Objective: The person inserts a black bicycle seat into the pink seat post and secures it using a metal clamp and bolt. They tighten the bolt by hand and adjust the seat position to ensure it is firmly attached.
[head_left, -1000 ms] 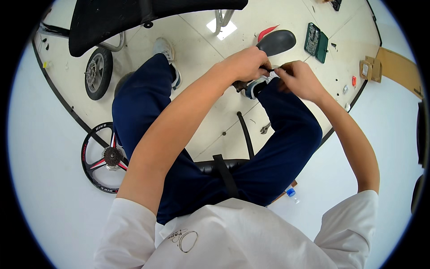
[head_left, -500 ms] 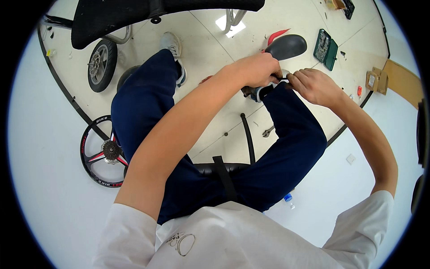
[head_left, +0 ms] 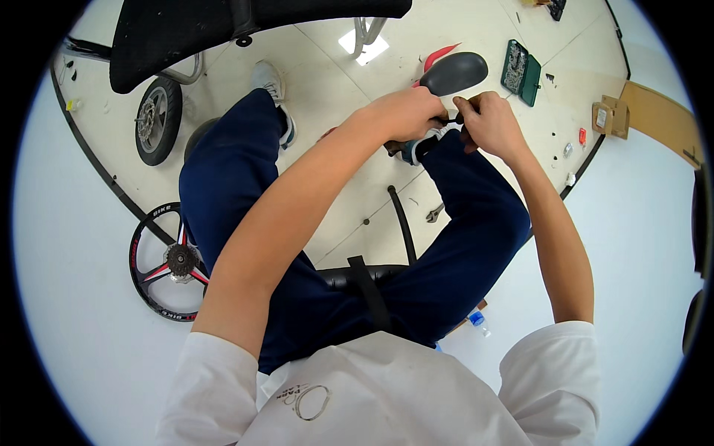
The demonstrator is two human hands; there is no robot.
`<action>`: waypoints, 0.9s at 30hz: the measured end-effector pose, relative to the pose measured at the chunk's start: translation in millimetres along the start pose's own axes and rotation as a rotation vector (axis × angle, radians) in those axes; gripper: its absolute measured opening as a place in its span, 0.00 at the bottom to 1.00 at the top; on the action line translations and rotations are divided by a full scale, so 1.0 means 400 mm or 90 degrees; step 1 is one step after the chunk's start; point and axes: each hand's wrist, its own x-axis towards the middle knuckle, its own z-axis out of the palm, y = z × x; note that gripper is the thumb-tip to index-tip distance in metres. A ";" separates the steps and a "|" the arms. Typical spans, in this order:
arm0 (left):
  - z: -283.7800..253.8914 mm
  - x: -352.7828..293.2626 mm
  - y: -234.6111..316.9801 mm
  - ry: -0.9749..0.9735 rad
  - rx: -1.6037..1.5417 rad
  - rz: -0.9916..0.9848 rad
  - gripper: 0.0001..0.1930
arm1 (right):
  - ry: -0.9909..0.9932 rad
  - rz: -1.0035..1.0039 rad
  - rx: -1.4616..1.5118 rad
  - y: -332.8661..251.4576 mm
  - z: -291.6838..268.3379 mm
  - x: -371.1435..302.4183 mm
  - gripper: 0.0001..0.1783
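Beyond my right knee, both hands are close together above my right shoe. My left hand (head_left: 416, 114) is closed, its fingertips curled around one end of a thin dark rod (head_left: 451, 120); what else it grips is hidden. From the other side my right hand (head_left: 491, 124) pinches the rod between thumb and fingers, with its lower fingers curled. A smooth dark grey oval piece (head_left: 455, 73), shaped like a mirror, rises just behind my hands. A curved red part (head_left: 439, 56) shows beside it.
An open green case (head_left: 520, 73) of small metal pieces lies at far right. A wrench (head_left: 434, 213) and a black bar (head_left: 401, 223) are between my legs. At left are a spoked wheel (head_left: 140, 260), a tyred wheel (head_left: 158, 123) and a black chair (head_left: 245, 26). Cardboard (head_left: 611, 117) stands right.
My right hand has turned so its thumb side is up, and its elbow has drawn in. My left hand stays at the rod. The whole view has shifted slightly.
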 end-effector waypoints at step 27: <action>0.285 -0.119 -0.416 -0.028 0.076 -0.292 0.27 | -0.052 -1.180 -0.535 0.117 -0.127 0.197 0.17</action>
